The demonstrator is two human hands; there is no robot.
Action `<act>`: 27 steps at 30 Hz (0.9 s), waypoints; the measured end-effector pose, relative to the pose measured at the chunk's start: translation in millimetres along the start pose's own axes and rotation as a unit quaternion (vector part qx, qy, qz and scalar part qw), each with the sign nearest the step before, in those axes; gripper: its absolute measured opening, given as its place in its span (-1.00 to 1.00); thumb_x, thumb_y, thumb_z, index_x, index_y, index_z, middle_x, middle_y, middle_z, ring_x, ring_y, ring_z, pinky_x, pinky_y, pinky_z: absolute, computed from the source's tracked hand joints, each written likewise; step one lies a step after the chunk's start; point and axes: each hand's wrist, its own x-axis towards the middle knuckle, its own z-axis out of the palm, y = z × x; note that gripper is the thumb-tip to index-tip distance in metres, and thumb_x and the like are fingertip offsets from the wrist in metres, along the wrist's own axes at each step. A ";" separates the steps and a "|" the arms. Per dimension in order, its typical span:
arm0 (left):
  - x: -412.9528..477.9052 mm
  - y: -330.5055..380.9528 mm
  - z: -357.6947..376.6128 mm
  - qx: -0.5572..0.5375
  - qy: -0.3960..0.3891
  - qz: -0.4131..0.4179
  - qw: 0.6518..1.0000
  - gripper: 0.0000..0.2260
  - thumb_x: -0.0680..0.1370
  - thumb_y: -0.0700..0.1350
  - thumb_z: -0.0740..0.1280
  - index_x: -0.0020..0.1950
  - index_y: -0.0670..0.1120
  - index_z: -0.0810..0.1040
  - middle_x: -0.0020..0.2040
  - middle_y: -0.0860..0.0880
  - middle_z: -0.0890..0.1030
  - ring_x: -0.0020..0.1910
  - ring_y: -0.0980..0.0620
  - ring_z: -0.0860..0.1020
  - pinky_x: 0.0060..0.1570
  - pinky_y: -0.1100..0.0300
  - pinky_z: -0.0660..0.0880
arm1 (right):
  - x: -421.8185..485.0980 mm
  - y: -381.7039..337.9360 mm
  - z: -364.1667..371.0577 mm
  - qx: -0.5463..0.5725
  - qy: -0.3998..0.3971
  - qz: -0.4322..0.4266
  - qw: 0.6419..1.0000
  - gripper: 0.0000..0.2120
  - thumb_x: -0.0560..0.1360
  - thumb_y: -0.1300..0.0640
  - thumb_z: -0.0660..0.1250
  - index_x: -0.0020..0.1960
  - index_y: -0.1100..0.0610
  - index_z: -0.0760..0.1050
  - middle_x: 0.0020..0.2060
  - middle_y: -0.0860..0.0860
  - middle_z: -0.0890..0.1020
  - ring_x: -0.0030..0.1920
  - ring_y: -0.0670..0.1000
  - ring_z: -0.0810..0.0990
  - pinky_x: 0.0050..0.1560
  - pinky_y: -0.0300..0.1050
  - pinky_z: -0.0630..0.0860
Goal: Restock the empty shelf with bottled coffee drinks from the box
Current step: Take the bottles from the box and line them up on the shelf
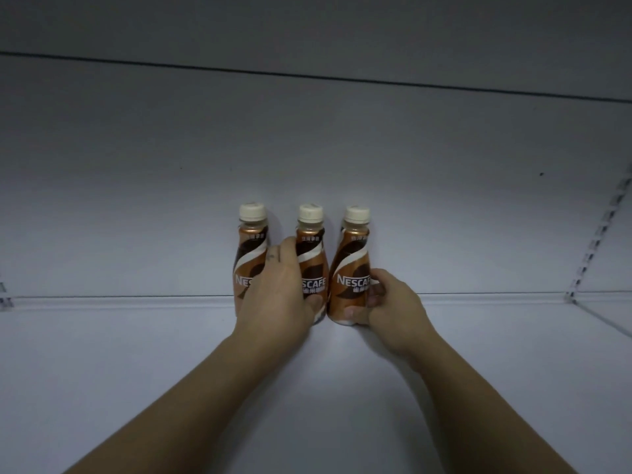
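Observation:
Three brown bottled coffee drinks with cream caps stand upright in a row at the back of the white shelf (171, 354). The left bottle (250, 254) and the middle bottle (312, 265) are held together by my left hand (280, 295), with fingers between and around them. My right hand (390, 302) grips the lower part of the right bottle (350, 278), thumb across its front. All three bottles rest on the shelf against the back panel. The box is out of view.
The shelf's white back panel (307, 148) rises behind the bottles. A slotted metal upright (595, 241) runs along the right side. Bare shelf surface stretches to both sides and in front of the bottles.

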 end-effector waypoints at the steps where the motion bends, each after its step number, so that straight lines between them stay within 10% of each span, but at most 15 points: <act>1: -0.8 -0.1 0.3 -0.001 0.005 -0.001 1.000 -0.28 0.40 -0.07 0.51 0.43 0.04 0.18 0.33 0.01 0.40 0.26 -0.02 0.48 0.25 -0.05 0.44 | -0.6 0.0 1.1 0.002 0.003 -0.001 1.000 -0.44 0.30 0.23 0.56 0.25 0.03 0.47 0.04 -0.08 0.66 0.02 -0.04 0.64 0.18 0.01 0.56; 12: -5.3 2.5 -3.8 -0.017 0.014 0.005 1.000 -0.22 0.43 -0.11 0.48 0.50 0.00 0.08 0.45 -0.05 0.22 0.28 -0.05 0.45 0.29 -0.08 0.41 | -1.3 -0.2 5.5 -0.003 0.009 -0.027 1.000 -0.45 0.31 0.20 0.56 0.25 -0.02 0.50 -0.17 -0.28 0.58 -0.17 -0.28 0.57 -0.18 -0.45 0.41; 27: -7.1 -0.8 -13.0 0.055 -0.006 0.033 0.998 -0.70 0.52 -0.06 0.37 0.20 -0.02 0.38 0.20 -0.02 0.44 0.07 0.01 0.51 0.07 0.09 0.48 | -9.6 -11.2 6.3 -0.038 -0.018 -0.015 0.999 -0.31 0.28 0.04 0.60 0.34 -0.01 0.40 0.05 -0.19 0.61 -0.01 -0.22 0.59 0.04 -0.32 0.52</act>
